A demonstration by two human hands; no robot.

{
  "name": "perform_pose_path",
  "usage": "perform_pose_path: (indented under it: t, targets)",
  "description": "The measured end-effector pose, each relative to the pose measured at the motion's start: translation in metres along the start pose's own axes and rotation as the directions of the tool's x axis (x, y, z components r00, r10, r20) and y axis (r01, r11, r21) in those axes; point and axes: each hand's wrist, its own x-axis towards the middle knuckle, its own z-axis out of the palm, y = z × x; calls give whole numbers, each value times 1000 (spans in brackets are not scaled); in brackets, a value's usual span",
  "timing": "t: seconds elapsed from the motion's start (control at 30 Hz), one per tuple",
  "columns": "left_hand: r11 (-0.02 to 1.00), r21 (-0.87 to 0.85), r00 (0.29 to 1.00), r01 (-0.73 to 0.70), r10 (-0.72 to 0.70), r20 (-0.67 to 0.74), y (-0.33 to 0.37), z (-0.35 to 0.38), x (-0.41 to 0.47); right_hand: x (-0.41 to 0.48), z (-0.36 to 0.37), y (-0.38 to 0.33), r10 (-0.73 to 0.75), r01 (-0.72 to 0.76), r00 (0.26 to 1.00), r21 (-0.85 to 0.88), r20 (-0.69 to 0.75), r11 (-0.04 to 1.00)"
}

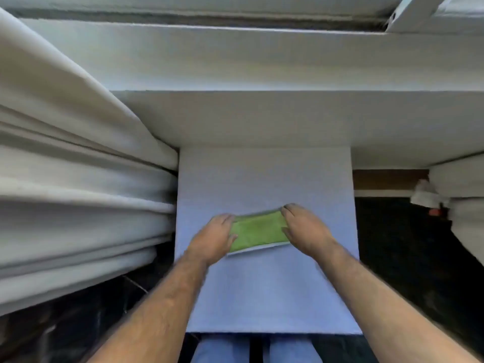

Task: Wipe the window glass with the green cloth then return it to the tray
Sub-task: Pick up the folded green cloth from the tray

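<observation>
A: Head view, quick pass. We start at the fingers (289, 208): on both hands they lie nearly flat and together, tips at the short ends of the green cloth (258, 230). Closed on it? We can't tell; they may only be resting against its edges.

B: Agreed. The cloth sits folded in the tray (258, 249), whose pale near rim shows just below the green. The tray stands mid-way on the blue-covered desk (264, 289).

A: Risks, as we judge them. The tray looks light and sits skewed to the desk edge; if we lift the cloth with a pinch at the ends only, the tray could drag along or tip. The frame is blurred around the hands, so contact is uncertain.

B: Also the cloth may unfold on the lift and trail over the rim. And the curtain (78, 179) hangs close on the left, so a wide sweep toward the window frame (235, 61) could snag it.

A: Pose outward: left hand (214, 238) palm down, angled inward; right hand (306, 230) mirrors it. Both wrists straight, forearms bare, converging from the lower corners. The person's knees in jeans show under the desk edge.
</observation>
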Motion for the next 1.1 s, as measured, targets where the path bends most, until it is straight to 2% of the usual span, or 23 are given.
perform_pose_path:
  t: [0.2, 0.33, 0.43, 0.5, 0.6, 0.67, 0.77, 0.87, 0.97, 1.1]
  targets:
    - [982, 188, 999, -27, 20, 37, -18, 75, 28, 36, 72, 2, -22, 25, 998, -53, 54, 998]
    - [942, 333, 998, 31, -10, -67, -15, 88, 42, 52, 93, 2, -12, 6, 998, -103, -58, 995]
    - [897, 438, 989, 57, 10, -151, -8, 85, 50, 61, 95, -1, 0, -11, 997, -149, -75, 989]
    - [907, 410, 988, 101, -45, -145, -6, 78, 58, 65, 89, 0, 6, -16, 998, -164, -60, 986]
    - [952, 300, 998, 63, -52, -44, -1, 67, 65, 64, 74, -2, 18, -22, 1000, -155, -22, 988]
    - [985, 163, 998, 51, -56, 23, 2, 55, 61, 60, 62, -5, 33, -30, 999, -103, 25, 994]
    - [993, -26, 993, 113, -112, 47, 6, 32, 48, 48, 40, -7, 50, -49, 998, -32, 49, 998]
    - [989, -42, 989, 143, -141, 49, 13, -6, 28, 30, 0, -10, 57, -56, 997, -10, 61, 998]
    - [987, -59, 988, 152, -152, 7, 24, -56, 9, 8, -59, -16, 87, -88, 996, 43, 20, 995]
    - [984, -127, 979, 122, -141, -147, 46, -139, -20, -25, -146, -24, 63, -62, 990, 15, -126, 998]
